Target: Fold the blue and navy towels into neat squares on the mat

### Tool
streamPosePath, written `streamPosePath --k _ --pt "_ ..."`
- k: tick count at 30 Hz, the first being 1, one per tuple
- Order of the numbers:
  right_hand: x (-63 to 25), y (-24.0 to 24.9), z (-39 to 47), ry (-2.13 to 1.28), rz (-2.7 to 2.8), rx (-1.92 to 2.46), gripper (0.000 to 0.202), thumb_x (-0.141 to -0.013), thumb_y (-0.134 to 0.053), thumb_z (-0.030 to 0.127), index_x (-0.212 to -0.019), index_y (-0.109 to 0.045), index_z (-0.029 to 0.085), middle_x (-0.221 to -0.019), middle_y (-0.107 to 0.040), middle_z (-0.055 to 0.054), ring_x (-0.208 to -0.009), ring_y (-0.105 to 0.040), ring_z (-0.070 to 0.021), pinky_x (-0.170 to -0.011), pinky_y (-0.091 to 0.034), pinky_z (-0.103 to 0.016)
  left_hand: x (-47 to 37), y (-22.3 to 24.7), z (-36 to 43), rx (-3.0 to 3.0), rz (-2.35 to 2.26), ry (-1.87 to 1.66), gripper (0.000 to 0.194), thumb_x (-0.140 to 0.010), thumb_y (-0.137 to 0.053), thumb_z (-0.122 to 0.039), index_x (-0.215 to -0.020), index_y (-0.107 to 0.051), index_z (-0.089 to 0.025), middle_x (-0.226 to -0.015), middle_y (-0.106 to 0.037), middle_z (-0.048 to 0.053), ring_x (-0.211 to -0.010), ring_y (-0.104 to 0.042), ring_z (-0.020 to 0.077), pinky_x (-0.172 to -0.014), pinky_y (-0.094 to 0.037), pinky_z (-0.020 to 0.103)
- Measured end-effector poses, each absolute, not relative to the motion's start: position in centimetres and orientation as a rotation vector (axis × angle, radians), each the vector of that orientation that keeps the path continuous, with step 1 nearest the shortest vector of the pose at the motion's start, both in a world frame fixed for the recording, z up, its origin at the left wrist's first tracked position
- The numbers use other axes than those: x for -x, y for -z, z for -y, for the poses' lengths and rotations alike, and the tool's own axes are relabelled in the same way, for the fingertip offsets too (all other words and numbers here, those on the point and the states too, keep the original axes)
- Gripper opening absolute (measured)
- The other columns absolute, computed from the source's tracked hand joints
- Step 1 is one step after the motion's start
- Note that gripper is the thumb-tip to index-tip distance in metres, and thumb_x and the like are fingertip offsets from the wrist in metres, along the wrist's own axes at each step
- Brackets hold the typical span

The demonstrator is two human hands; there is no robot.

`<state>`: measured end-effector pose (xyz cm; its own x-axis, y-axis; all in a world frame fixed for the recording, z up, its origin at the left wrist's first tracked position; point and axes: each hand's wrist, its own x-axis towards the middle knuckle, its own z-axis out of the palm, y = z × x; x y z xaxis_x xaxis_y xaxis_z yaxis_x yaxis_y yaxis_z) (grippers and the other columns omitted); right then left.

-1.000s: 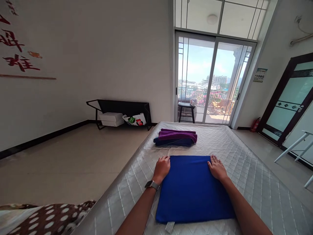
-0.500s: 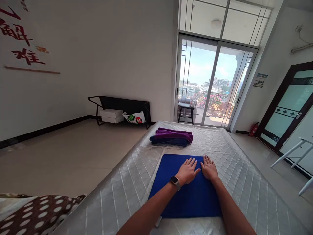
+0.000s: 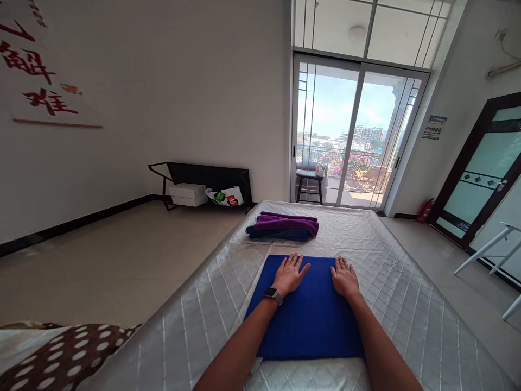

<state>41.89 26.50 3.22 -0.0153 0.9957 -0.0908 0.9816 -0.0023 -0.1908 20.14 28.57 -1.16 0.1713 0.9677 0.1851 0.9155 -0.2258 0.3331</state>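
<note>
A flat blue cloth (image 3: pixel 311 320), shaped like a rectangle, lies smooth on the silver quilted mattress (image 3: pixel 203 320) in front of me. My left hand (image 3: pixel 290 274) rests palm down on its far left part, fingers spread, with a watch (image 3: pixel 272 294) on the wrist. At the far right corner of the cloth, my right hand (image 3: pixel 345 277) lies flat with its fingers stretched out. Beyond the cloth sits a stack of folded towels, a purple towel (image 3: pixel 287 220) on top of a dark blue towel (image 3: pixel 277 233).
A brown blanket with white dots (image 3: pixel 65 353) lies at the lower left. Against the wall stands a black rack (image 3: pixel 207 172) with a white box (image 3: pixel 187 194). A dark stool (image 3: pixel 310 175) is by the sliding glass door. White furniture legs (image 3: pixel 484 252) show at right.
My left hand has slid left across the blue cloth, away from my right hand. My right hand stays at the far right corner. The view has shifted slightly.
</note>
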Motion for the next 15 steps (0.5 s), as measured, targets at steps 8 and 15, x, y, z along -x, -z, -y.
streamPosePath --k 8,15 --pt "-42.0 -3.5 -26.3 -0.309 2.182 2.173 0.064 -0.103 -0.016 0.039 -0.160 -0.018 0.010 -0.167 -0.017 -0.006 -0.154 -0.007 -0.0151 -0.124 -0.006 -0.036 -10.1 1.6 -27.7 -2.168 -2.074 -0.339 0.081 -0.099 -0.013 -0.064 -0.157 -0.027 -0.010 -0.164 -0.026 0.014 -0.153 -0.019 0.0261 -0.124 -0.018 0.045" --pt "-42.1 -3.1 -26.6 -0.259 2.177 2.192 0.064 -0.103 -0.015 0.042 -0.160 -0.019 0.013 -0.167 -0.019 -0.006 -0.154 -0.010 -0.0159 -0.123 -0.009 -0.037 -10.9 2.4 -28.2 -2.218 -2.111 -0.363 0.077 -0.099 -0.017 -0.060 -0.156 -0.029 -0.009 -0.163 -0.029 0.015 -0.152 -0.022 0.0274 -0.124 -0.019 0.045"
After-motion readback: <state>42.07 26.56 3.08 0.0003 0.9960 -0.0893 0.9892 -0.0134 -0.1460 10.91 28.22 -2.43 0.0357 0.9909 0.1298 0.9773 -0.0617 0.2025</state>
